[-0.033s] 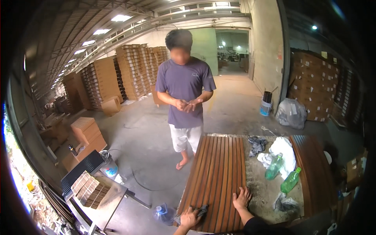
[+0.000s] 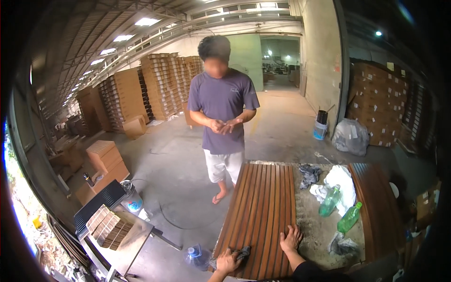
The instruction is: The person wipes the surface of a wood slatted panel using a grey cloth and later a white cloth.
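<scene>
A slatted brown wooden panel [image 2: 265, 202] lies lengthwise on the worktable in front of me. Near its lower left edge my left hand [image 2: 227, 261] is closed around a dark grey rag [image 2: 243, 254], pressed to the slats. My right hand [image 2: 291, 238] rests at the panel's right edge, fingers spread, with nothing in it. To the right of that hand, a crumpled grey cloth [image 2: 343, 245] lies on the table near two green plastic bottles, one upper [image 2: 330, 201] and one lower [image 2: 349, 217]. Behind the bottles is a white cloth [image 2: 342, 178].
A second slatted panel [image 2: 376, 207] lies along the table's right side. Another person [image 2: 223, 108] stands beyond the table, hands together. At left are a low table [image 2: 136, 249] with stacked wood strips [image 2: 109, 226], a bucket [image 2: 132, 199] and a large clear bottle [image 2: 196, 257] on the floor.
</scene>
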The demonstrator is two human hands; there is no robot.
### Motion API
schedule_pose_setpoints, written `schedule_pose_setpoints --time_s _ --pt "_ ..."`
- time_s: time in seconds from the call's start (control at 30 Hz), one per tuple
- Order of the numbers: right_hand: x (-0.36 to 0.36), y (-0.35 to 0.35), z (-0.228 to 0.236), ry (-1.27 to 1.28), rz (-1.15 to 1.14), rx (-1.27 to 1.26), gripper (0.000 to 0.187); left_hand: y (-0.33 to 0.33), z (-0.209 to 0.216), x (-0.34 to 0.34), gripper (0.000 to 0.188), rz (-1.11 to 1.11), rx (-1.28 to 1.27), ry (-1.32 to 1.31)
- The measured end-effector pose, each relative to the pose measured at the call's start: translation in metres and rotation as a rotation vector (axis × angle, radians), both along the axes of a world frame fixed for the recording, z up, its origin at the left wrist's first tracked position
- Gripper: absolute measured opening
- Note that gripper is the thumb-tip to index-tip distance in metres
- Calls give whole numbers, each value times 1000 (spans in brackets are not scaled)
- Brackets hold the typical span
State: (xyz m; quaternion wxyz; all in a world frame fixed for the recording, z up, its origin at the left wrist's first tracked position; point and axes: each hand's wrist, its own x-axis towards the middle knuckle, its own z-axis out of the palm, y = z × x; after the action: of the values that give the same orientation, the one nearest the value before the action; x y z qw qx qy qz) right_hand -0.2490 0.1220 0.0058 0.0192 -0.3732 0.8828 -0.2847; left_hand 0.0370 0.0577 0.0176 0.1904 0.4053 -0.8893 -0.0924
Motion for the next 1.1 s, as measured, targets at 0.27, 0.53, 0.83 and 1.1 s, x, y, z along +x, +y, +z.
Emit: schedule_pose_setpoints --time_s 0.27,0.53,0.83,1.1 --pt "-1 1 6 -64 52 20 52 11 13 -1 31 136 172 62" --pt "0 4 7 -92 45 -3 49 -15 45 -25 22 94 11 296" --pt "-1 4 1 -46 31 -27 46 -9 8 -24 35 110 18 162" --pt "0 -5 -7 3 69 -81 46 -16 -1 -17 27 72 5 268"
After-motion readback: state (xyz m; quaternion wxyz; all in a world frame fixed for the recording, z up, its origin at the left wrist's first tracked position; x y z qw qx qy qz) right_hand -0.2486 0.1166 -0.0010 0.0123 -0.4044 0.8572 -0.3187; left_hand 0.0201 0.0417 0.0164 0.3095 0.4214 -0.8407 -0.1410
